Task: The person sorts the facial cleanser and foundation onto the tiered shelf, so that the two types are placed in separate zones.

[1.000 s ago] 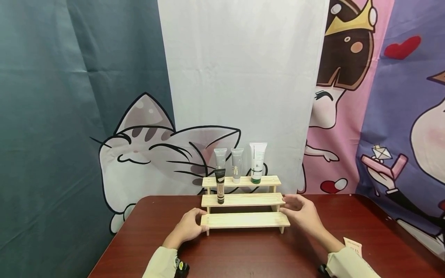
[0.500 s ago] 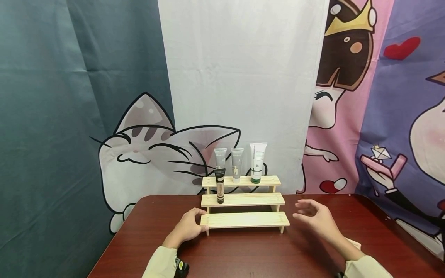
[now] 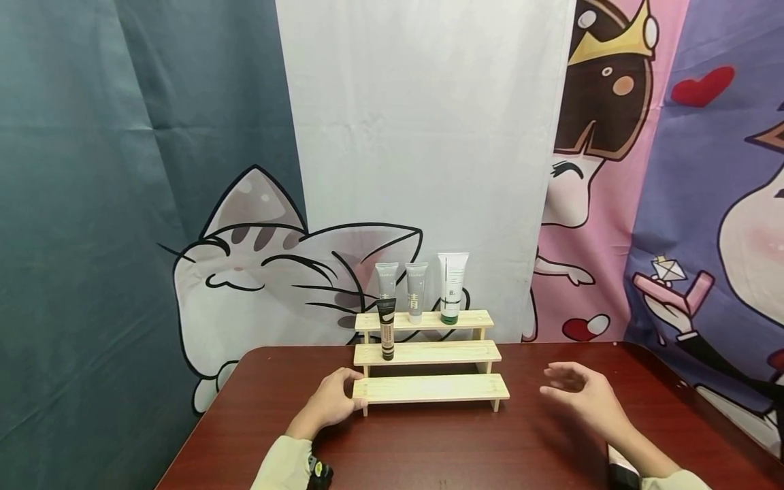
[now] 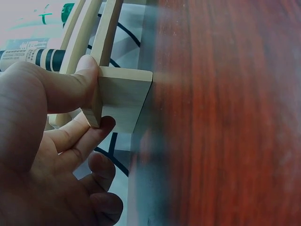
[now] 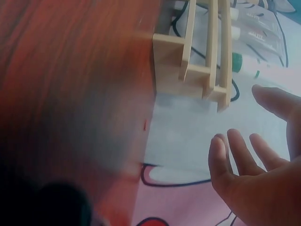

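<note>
A three-tier wooden display stand stands on the table. My left hand pinches the left end of its lowest shelf, thumb on top and fingers beneath in the left wrist view. Off the stand's right side, my right hand hovers with loosely bent fingers and holds nothing; the right wrist view shows a gap between its fingers and the shelf ends. On the middle shelf stands a black-capped beige tube. The top shelf bears two grey tubes and a white tube with a green cap.
The dark red-brown table extends around the stand, its back edge against a printed cloth backdrop. A pale item lies beside my right forearm, mostly hidden by it.
My right hand has let go of the stand's right side and moved away to the right. My left hand still holds the lowest shelf, and the tubes stand where they were.
</note>
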`<state>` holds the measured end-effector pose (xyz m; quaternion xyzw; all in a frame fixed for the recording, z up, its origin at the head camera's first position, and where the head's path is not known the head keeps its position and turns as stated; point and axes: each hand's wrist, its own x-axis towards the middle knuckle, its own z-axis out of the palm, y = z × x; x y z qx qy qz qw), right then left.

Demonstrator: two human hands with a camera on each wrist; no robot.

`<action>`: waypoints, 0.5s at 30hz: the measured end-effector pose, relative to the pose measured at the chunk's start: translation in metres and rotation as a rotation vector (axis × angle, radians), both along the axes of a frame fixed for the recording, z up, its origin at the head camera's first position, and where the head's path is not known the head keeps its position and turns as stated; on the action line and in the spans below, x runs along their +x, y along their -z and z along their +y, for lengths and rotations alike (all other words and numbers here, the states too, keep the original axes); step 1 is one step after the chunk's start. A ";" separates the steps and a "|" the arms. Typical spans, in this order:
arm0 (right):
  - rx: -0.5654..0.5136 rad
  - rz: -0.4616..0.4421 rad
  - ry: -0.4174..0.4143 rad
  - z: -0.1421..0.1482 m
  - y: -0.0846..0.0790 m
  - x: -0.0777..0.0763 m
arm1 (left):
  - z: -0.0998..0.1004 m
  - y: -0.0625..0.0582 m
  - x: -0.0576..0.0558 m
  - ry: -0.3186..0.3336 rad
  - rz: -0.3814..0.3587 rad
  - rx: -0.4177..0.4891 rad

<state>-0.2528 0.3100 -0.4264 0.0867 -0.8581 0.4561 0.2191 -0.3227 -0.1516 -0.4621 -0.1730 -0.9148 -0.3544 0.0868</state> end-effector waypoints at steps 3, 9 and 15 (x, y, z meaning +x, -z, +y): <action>0.030 -0.006 0.035 0.009 0.001 0.004 | 0.000 0.000 0.000 0.003 0.000 0.002; 0.081 -0.015 0.077 0.022 0.003 0.010 | 0.000 0.000 0.001 0.004 -0.001 0.007; 0.124 -0.075 0.112 0.033 0.003 0.017 | 0.000 0.000 0.001 -0.001 -0.004 0.007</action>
